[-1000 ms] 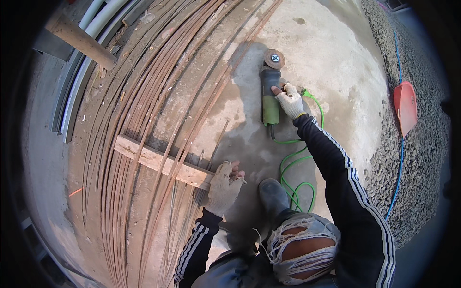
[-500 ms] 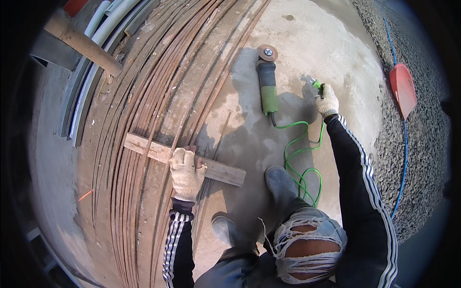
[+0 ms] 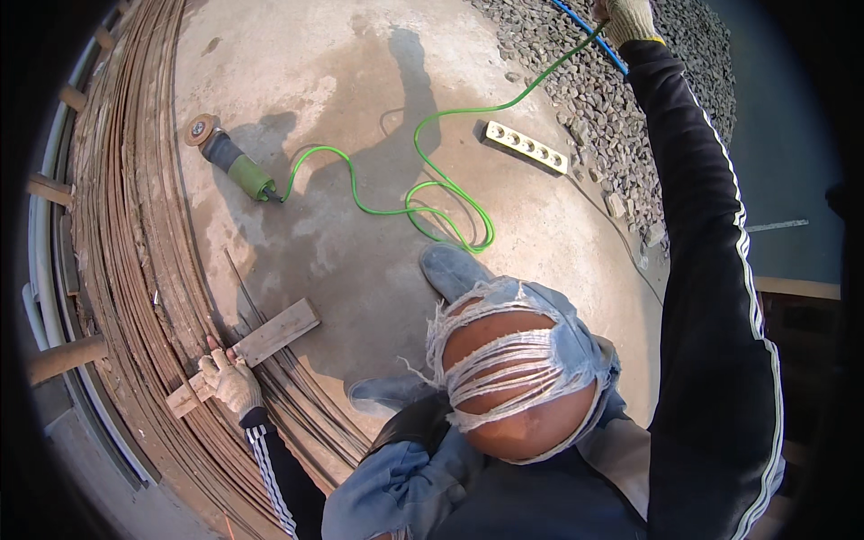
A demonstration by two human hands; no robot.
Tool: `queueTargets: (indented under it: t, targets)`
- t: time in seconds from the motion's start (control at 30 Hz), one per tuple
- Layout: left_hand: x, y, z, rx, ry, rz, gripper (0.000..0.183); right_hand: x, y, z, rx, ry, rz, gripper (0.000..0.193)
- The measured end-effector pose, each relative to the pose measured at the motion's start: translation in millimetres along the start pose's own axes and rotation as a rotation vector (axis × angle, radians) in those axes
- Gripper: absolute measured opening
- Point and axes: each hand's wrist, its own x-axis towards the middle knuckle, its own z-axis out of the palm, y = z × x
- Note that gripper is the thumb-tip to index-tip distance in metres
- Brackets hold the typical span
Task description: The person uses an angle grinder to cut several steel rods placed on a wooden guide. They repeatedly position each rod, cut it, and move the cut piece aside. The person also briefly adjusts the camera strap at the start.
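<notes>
My left hand (image 3: 232, 382), in a worn cream glove with bare fingertips, is closed over a short wooden board (image 3: 277, 333) that lies across a bundle of rusty steel rods (image 3: 148, 234). At the top edge my right hand (image 3: 628, 20), gloved too, is closed on a green power cord (image 3: 490, 110); the cord's plug end is out of sight. From there the cord runs in loops over the concrete to a green and black angle grinder (image 3: 238, 166). The grinder lies on the ground with its brown disc at the far end.
A white power strip (image 3: 526, 148) with several sockets lies beside the gravel (image 3: 576, 81), its dark cable trailing nearer. A blue line (image 3: 589, 34) crosses the gravel. Wooden posts (image 3: 67, 360) and pale pipes (image 3: 43, 252) border the rods at left. My boots (image 3: 450, 270) stand on the concrete.
My right arm has reached far and right, drawing the green cord over the gravel. The view has turned right, bringing in the power strip. My left hand stays on the board.
</notes>
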Motion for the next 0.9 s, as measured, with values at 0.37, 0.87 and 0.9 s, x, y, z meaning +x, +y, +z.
queueTargets:
  t: [0.37,0.87,0.9]
  targets:
    - [-9.8,2.1,-37.9,0.018,-0.042,0.011,0.062,-129.0,208.1,-62.1,-0.974,-0.878,0.162,0.036]
    - [-44.9,50.3,-100.0,-0.706,-0.22,-0.001,0.048,-124.5,238.5,-77.9,-0.386,-0.846,0.45,0.027]
    - [-38.8,57.5,-96.9,-0.97,-0.179,0.137,0.051,-118.3,251.5,-65.5,-0.479,-0.684,0.492,0.03]
